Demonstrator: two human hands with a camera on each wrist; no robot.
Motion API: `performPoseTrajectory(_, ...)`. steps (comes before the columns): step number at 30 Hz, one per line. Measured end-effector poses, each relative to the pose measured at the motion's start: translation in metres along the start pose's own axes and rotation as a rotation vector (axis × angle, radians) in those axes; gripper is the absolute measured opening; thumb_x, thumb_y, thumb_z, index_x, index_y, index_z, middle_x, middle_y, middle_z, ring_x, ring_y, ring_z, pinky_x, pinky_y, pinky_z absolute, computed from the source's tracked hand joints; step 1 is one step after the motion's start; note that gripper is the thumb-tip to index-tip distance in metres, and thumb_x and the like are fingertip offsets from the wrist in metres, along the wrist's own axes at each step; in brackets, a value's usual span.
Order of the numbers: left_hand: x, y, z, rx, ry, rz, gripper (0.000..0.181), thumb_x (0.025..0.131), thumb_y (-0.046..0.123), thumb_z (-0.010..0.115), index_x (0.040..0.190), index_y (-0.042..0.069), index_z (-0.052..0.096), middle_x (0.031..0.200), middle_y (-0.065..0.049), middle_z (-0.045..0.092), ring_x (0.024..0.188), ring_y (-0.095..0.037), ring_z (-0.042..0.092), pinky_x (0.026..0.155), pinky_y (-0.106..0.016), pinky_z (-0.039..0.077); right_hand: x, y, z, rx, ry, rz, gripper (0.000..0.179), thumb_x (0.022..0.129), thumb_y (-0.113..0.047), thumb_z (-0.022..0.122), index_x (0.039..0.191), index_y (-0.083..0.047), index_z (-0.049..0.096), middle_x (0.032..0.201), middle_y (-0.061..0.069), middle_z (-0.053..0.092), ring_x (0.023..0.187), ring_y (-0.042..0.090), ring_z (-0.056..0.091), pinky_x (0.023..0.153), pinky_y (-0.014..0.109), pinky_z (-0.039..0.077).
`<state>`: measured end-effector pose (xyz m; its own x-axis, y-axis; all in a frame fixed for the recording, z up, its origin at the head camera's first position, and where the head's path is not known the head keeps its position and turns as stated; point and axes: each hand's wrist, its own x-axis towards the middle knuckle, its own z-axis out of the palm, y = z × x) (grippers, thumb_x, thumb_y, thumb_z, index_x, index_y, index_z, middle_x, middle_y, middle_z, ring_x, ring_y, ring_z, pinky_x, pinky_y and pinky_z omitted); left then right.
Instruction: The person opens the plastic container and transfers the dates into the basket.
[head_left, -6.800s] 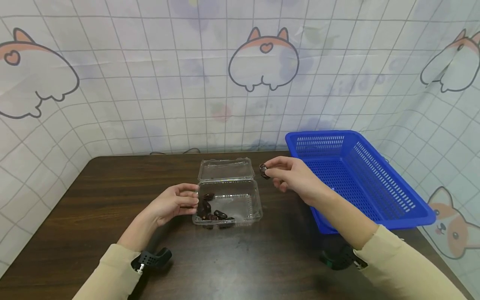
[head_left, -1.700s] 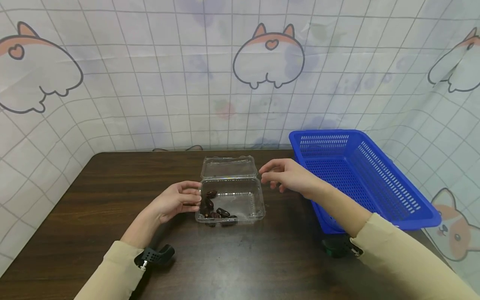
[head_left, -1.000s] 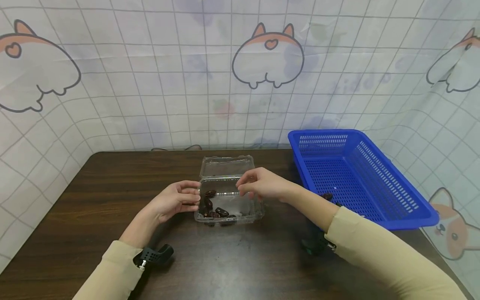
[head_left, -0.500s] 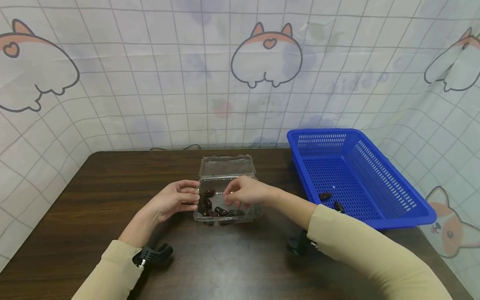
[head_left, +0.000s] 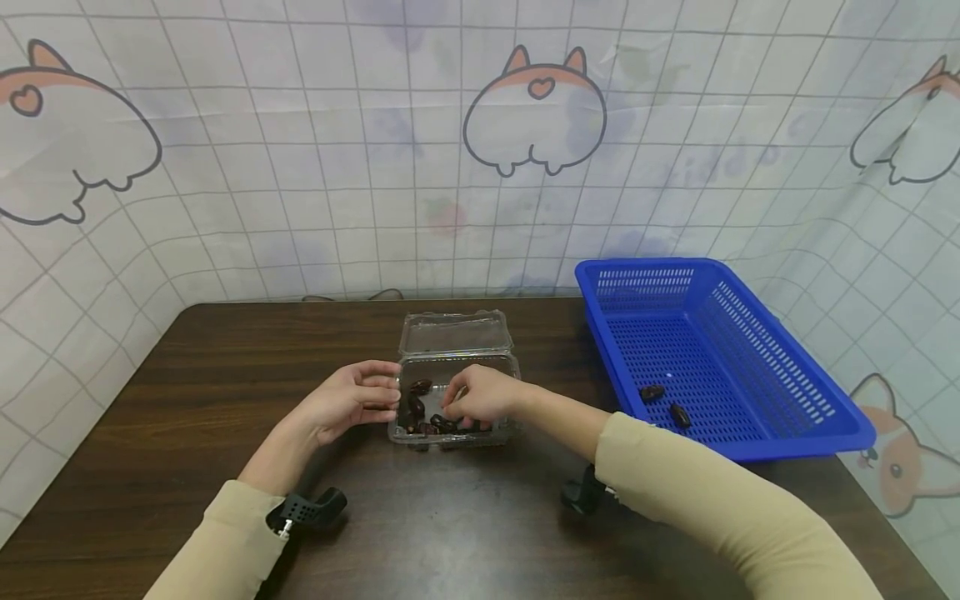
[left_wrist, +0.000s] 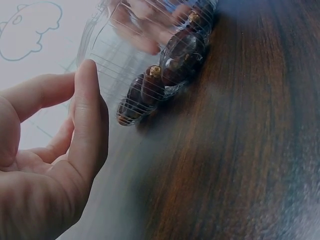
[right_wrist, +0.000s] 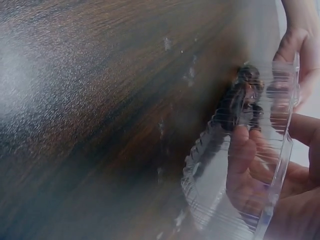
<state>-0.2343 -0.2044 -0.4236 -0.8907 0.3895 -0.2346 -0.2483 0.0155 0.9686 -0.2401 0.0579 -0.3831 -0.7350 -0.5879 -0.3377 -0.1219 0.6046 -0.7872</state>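
A hinged clear plastic box (head_left: 513, 367) stands with its lid laid back on the table. Several dark wrinkled dates (head_left: 417, 406) are gathered at its left and front inside. My left hand (head_left: 352, 404) rests at the box's left wall, fingers extended; in the left wrist view the fingertips (left_wrist: 89, 75) are right at the rim. My right hand (head_left: 483, 393) reaches down into the box, fingers bent over the dates at the front. In the right wrist view, a fingertip (right_wrist: 241, 135) overlaps the dates (right_wrist: 245, 95) through the wall; I cannot tell whether it grips one.
A blue perforated basket (head_left: 847, 429) stands at the right, with two dates (head_left: 679, 415) on its floor. My right forearm passes in front of its near-left corner. Behind the dark wooden table (head_left: 465, 525) hangs a tile-patterned wall sheet (head_left: 360, 183).
Earlier my right hand held a date right of the box; 1.7 s ago its fingers were without one. It has moved left and down into the box, uncovering two dates in the basket. Left hand stayed.
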Motion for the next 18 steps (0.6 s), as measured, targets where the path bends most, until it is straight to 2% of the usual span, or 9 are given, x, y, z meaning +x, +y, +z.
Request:
performPoseTrajectory(4, 0.0001, 0.0001, -0.0003, 0.002, 0.002, -0.002, 0.053, 0.101, 0.000, 0.061, 0.147, -0.010, 0.037, 0.113, -0.012, 0.059, 0.092, -0.018, 0.065, 0.085, -0.035, 0.061, 0.0036, 0.0010, 0.0022, -0.017, 0.005, -0.004, 0.019, 0.098, -0.011, 0.067, 0.113, 0.000, 0.071, 0.079, 0.013, 0.069, 0.063, 0.013, 0.059, 0.052, 0.024, 0.050)
performPoseTrajectory(10, 0.0001, -0.0008, -0.0006, -0.004, 0.000, 0.001, 0.050, 0.103, -0.001, 0.059, 0.147, -0.010, 0.038, 0.110, -0.011, 0.061, 0.091, -0.018, 0.065, 0.085, -0.035, 0.061, 0.0088, 0.0029, 0.0061, -0.037, 0.001, -0.008, 0.019, 0.098, -0.009, 0.069, 0.113, 0.002, 0.072, 0.083, 0.007, 0.068, 0.065, 0.012, 0.057, 0.050, 0.021, 0.046)
performPoseTrajectory(18, -0.0002, -0.0012, -0.0005, -0.012, -0.001, 0.006, 0.050, 0.102, -0.001, 0.059, 0.146, -0.010, 0.038, 0.109, -0.010, 0.061, 0.091, -0.018, 0.065, 0.085, -0.035, 0.061, 0.0095, 0.0035, 0.0091, -0.056, 0.002, -0.022, 0.011, 0.095, -0.003, 0.070, 0.106, 0.001, 0.072, 0.076, 0.002, 0.063, 0.062, 0.010, 0.054, 0.048, 0.019, 0.042)
